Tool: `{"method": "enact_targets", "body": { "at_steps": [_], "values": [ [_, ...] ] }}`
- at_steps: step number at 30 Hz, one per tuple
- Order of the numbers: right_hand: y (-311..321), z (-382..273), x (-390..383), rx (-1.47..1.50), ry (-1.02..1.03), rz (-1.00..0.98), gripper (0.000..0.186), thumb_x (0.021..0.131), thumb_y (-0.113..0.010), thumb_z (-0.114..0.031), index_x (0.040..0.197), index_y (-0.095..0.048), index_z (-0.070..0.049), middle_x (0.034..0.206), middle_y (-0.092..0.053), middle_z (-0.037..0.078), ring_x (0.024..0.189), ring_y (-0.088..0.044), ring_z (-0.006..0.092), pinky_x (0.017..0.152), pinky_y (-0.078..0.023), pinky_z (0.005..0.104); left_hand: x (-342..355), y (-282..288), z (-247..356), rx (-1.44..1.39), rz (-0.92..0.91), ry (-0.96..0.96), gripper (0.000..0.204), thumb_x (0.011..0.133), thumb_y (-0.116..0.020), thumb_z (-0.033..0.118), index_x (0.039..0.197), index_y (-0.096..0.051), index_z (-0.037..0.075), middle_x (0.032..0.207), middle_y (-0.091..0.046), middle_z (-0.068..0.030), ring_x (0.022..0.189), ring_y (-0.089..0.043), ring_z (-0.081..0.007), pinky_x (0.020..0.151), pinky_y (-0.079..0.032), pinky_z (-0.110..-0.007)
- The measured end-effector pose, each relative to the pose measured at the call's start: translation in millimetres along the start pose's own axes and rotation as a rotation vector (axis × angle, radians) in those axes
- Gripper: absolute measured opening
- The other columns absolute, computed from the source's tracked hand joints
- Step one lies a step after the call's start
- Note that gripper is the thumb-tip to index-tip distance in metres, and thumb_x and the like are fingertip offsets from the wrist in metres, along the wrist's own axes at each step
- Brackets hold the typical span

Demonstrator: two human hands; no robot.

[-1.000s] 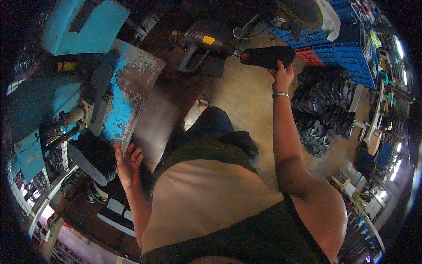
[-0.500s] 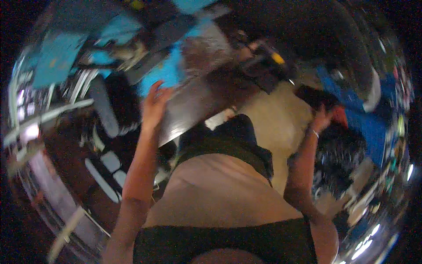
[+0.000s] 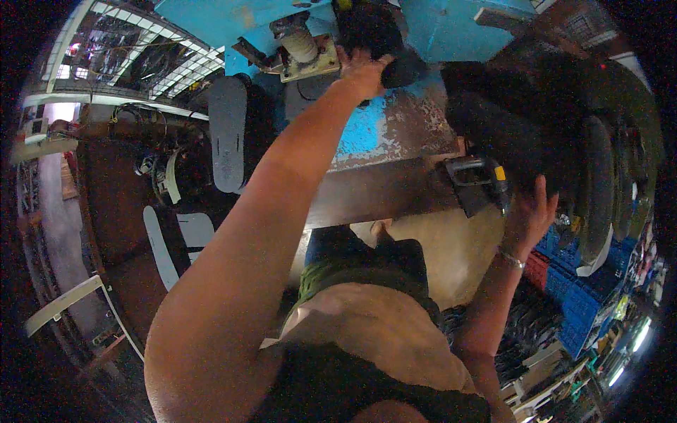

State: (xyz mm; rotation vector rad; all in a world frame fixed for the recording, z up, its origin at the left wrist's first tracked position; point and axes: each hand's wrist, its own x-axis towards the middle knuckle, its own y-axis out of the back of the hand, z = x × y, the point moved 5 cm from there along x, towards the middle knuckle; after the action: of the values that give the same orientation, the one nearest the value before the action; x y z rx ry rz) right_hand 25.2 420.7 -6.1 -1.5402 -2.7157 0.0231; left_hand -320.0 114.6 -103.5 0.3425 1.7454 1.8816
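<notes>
My left hand [image 3: 361, 74] reaches forward with fingers spread over a dark object [image 3: 398, 67] beside a machine fitting [image 3: 300, 49] with a pale cylinder, above the chipped blue-and-brown work surface [image 3: 363, 141]. My right hand [image 3: 529, 218] is raised at the right with its fingers apart, just beside a black heat gun [image 3: 483, 173] with a yellow label. Against the dark background behind those fingers I see nothing clearly held. A long grey sole [image 3: 227, 134] lies left of my left forearm.
White and grey pieces [image 3: 161, 247] lie at the lower left, near cables [image 3: 134, 113] and metal grilles [image 3: 183, 67]. A large dark machine [image 3: 599, 141] stands at the right, above blue crates [image 3: 585, 296], a red crate [image 3: 536, 271] and piled black pieces [image 3: 522, 331].
The view has swung left toward the work surface. My left hand has moved up and forward onto the dark object. The black sole earlier in my right hand is no longer distinguishable.
</notes>
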Motion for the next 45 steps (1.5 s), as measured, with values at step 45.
{"method": "enact_targets", "body": {
  "at_steps": [45],
  "values": [
    [-356.3, 203.9, 0.7, 0.056, -0.630, -0.638, 0.057, 0.099, -0.075, -0.013, 0.149, -0.052, 0.002, 0.117, -0.072, 0.022, 0.105, -0.074, 0.0392, 0.088, -0.065, 0.0381, -352.4, 71.4, -161.5, -0.278, 0.509, 0.810, 0.089, 0.076, -0.090, 0.060, 0.145, -0.058, 0.012, 0.140, -0.051, -0.0267, 0.133, -0.047, -0.0445, 0.111, -0.041, -0.056]
  ]
}}
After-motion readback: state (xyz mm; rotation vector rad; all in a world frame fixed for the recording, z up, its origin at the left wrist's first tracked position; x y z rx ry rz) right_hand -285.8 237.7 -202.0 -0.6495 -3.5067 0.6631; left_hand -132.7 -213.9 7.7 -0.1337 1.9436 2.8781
